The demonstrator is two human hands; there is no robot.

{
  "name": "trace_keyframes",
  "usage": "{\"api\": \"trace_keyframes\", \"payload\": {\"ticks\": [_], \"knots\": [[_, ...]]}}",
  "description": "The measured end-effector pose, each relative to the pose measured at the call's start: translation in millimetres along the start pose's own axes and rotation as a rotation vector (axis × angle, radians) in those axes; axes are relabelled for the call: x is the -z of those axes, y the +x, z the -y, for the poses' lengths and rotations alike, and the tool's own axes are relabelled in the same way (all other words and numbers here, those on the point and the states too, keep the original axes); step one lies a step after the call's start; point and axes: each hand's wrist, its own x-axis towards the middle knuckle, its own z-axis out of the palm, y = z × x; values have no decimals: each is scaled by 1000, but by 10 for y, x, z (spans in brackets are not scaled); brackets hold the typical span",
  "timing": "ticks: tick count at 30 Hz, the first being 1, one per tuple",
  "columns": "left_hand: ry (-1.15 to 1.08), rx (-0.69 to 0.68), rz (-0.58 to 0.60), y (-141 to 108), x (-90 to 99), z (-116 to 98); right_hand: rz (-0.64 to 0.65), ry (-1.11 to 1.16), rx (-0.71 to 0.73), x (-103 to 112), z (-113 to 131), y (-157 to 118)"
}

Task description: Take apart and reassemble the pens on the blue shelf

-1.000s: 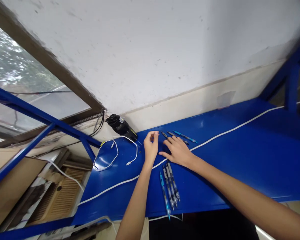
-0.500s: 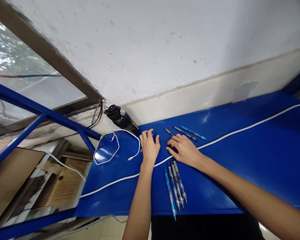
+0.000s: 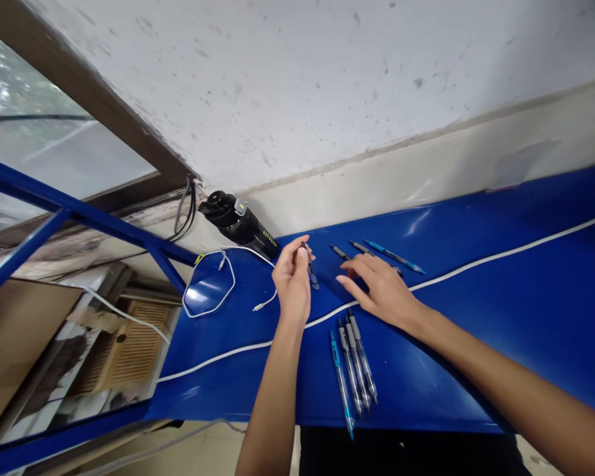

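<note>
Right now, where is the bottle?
In the head view, the black bottle is left of centre by the wall, beyond and left of the left hand, beside the white cable.

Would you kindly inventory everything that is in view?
table: 1, blue, centre to right
wall: 1, white, behind table
window: 1, brown-framed, upper left
near pens: 4, three grey, one blue, front table edge
far pens: 3, two grey, one blue, toward wall
held pen: 1, dark, left of far pens
bottle: 1, black, by wall
short cable: 1, white, in front of bottle
long cable: 1, white, across table
frame: 1, blue, left
wires: several, dark, beside window
cardboard: 1, brown, lower left
slatted panel: 1, tan, lower left
left hand: 1, around held pen
right hand: 1, at far pens
</note>
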Motion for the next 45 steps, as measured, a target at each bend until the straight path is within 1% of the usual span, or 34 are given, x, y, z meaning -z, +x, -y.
{"api": "trace_keyframes", "payload": {"ticks": [2,3,5,7,11,13,15,18,20,22,25,29,32,34,35,38,39,40,42,45], "knots": [[-263,106,-23,-3,-41,-49,-20,62,1,26,21,-4],[-349,150,-28,-7,-57,-62,-24,92,-1,34,28,-9],[-443,220,-29,-23,-85,-67,-24,145,-13,34,36,-19],[-472,269,-21,-48,-107,-53,-18,174,-13,19,40,-29],[-416,312,22,-96,-138,-29,39,201,-20,-20,48,-44],[-354,308,74,-109,-145,-35,72,225,-72,-27,50,-53],[-296,302,156,-117,-148,-50,88,235,-120,-25,45,-63],[-253,307,272,-132,-157,-71,61,227,-153,-14,20,-76],[-249,303,294,-143,-169,-71,27,217,-162,-6,-4,-79],[-237,287,276,-149,-187,-58,5,207,-159,-2,-26,-78],[-213,258,218,-146,-210,-16,-7,203,-140,-7,-47,-76],[-179,240,115,-130,-210,70,-18,180,-85,-28,-70,-88],[-181,246,45,-133,-204,107,-4,153,-51,-42,-91,-105],[-186,241,60,-148,-208,87,4,146,-56,-44,-101,-111],[-194,237,94,-158,-212,64,3,145,-62,-42,-104,-112],[-260,237,251,-189,-223,-16,-15,145,-83,-21,-108,-100],[-283,238,284,-196,-226,-32,-20,146,-86,-11,-107,-92],[-297,235,293,-201,-229,-38,-21,146,-87,0,-106,-84],[-289,225,257,-204,-234,-20,-12,145,-80,15,-100,-69],[-235,225,158,-192,-237,45,11,148,-63,13,-90,-57]]}}
